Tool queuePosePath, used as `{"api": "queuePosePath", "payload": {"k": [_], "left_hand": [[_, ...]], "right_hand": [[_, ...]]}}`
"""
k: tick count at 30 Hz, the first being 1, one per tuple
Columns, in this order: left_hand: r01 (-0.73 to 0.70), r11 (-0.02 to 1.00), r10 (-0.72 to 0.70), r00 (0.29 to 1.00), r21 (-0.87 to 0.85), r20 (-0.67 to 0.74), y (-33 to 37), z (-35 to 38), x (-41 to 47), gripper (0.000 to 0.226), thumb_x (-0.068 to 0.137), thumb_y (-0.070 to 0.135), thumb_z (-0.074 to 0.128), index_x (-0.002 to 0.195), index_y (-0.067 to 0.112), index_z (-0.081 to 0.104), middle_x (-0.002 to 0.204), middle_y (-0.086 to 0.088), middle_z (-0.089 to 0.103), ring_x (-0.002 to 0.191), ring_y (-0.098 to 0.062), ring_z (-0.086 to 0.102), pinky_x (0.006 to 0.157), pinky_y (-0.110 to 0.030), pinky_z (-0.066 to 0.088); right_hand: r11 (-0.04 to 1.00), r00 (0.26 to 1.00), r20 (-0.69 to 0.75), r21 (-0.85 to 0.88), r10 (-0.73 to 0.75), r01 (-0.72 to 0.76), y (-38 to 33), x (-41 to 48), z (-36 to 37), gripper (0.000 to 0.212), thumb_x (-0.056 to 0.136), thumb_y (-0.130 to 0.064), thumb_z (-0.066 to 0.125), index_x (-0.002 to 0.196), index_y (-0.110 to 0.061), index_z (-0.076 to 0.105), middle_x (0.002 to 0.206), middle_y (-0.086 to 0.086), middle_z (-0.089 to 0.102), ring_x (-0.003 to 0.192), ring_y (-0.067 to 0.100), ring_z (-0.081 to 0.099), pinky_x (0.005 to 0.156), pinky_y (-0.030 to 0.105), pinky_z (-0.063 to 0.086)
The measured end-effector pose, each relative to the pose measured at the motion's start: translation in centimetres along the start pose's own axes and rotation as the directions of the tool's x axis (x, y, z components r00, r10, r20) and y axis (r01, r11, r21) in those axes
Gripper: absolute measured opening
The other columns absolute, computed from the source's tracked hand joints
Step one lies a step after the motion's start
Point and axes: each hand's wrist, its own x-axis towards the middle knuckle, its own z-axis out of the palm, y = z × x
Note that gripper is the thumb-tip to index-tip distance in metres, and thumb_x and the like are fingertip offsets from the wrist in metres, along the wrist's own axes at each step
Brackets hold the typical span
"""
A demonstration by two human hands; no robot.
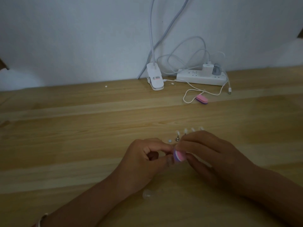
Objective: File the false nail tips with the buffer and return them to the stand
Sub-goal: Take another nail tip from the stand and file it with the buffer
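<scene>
Head view: your right hand [208,153] clamps the buffer [179,156] against a blurred tip [169,160] that your left hand [147,158] pinches, likely steadying it for filing, the stand [193,129] just beyond your right fingers.

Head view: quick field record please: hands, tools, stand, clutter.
right hand: grips the pink-and-purple buffer
left hand: pinches what looks like a nail tip against the buffer; blurred
stand: just behind the right hand, tips upright, partly hidden
spare buffer: lying farther back on the table
loose clear piece: on the table between the forearms
background: clip lamp and power strip by the wall
</scene>
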Motion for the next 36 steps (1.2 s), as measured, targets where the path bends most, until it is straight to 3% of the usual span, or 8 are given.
{"api": "queuePosePath", "payload": {"k": [4,8,14,20,24,29,31,36], "left_hand": [[0.005,1.000,-0.005,1.000,-0.002,0.000,0.0,0.0,0.0,0.015,0.079,0.019,0.078,0.092,0.026,0.079,0.072,0.010,0.063,0.049,-0.002,0.029,0.047,-0.014,0.027],[-0.021,0.999,0.021,1.000,-0.031,0.013,0.0,-0.1,-0.1,0.018,0.074,0.036,0.074,0.091,0.034,0.077,0.072,0.011,0.064,0.049,-0.001,0.034,0.049,-0.014,0.029],[-0.012,1.000,0.012,1.000,-0.015,-0.008,-0.3,0.0,0.0,0.016,0.076,0.035,0.074,0.091,0.034,0.078,0.068,0.012,0.060,0.049,-0.001,0.030,0.048,-0.014,0.027],[-0.012,0.999,0.012,1.000,-0.038,0.001,-0.3,0.0,-0.1,0.016,0.073,0.040,0.074,0.089,0.040,0.077,0.068,0.013,0.062,0.049,0.000,0.034,0.048,-0.015,0.029],[0.021,1.000,-0.021,1.000,-0.006,-0.016,-0.2,0.0,-0.1,0.014,0.080,0.027,0.074,0.092,0.031,0.078,0.068,0.015,0.062,0.050,-0.004,0.035,0.048,-0.016,0.029],[0.023,0.999,-0.023,1.000,-0.044,0.015,0.2,0.0,-0.1,0.021,0.075,0.042,0.074,0.091,0.029,0.079,0.070,0.000,0.063,0.053,-0.007,0.040,0.049,-0.020,0.030],[0.021,0.999,-0.021,1.000,-0.035,0.018,0.3,0.0,-0.1,0.017,0.078,0.038,0.073,0.092,0.030,0.079,0.072,-0.002,0.064,0.054,-0.009,0.041,0.050,-0.022,0.030],[0.066,0.997,-0.066,0.998,-0.043,0.011,0.4,0.0,-0.1,0.013,0.082,0.033,0.069,0.092,0.029,0.078,0.078,0.000,0.071,0.067,-0.028,0.059,0.060,-0.035,0.044]], "right_hand": [[0.997,0.998,0.005,0.039,0.059,-0.059,0.2,-0.1,0.0,0.022,0.095,-0.010,0.056,0.111,-0.006,0.072,0.113,0.005,0.065,0.100,0.019,0.063,0.083,0.030,0.051],[0.996,0.998,0.058,0.078,0.029,-0.034,-0.6,-0.6,0.4,0.030,0.095,-0.003,0.062,0.121,-0.014,0.068,0.123,-0.003,0.061,0.106,0.013,0.062,0.082,0.028,0.051],[0.998,0.998,0.049,0.034,0.044,-0.046,0.8,-0.2,-0.4,0.033,0.086,0.007,0.067,0.116,-0.006,0.071,0.117,0.007,0.064,0.102,0.018,0.063,0.084,0.033,0.052],[0.996,0.997,0.080,0.088,0.019,-0.026,-0.3,-0.5,0.0,0.032,0.094,0.000,0.060,0.122,-0.013,0.071,0.122,0.001,0.064,0.107,0.012,0.062,0.088,0.026,0.051],[0.997,0.998,0.017,0.047,0.060,-0.061,1.0,-0.2,-0.4,0.026,0.091,0.001,0.064,0.115,-0.006,0.073,0.114,0.008,0.067,0.102,0.018,0.065,0.084,0.032,0.053],[0.996,1.000,0.012,0.082,0.016,-0.017,-0.2,-0.4,0.4,0.032,0.090,0.002,0.066,0.119,-0.009,0.072,0.118,0.007,0.065,0.103,0.018,0.064,0.081,0.033,0.052],[0.997,1.000,0.009,0.077,0.019,-0.020,0.1,-0.4,0.2,0.031,0.090,0.003,0.065,0.118,-0.008,0.072,0.117,0.007,0.065,0.103,0.017,0.064,0.083,0.031,0.051],[0.993,0.995,-0.045,0.090,0.086,-0.082,0.7,-0.1,0.0,0.023,0.095,-0.010,0.058,0.112,-0.004,0.072,0.111,0.009,0.066,0.102,0.017,0.063,0.086,0.030,0.052]]}}
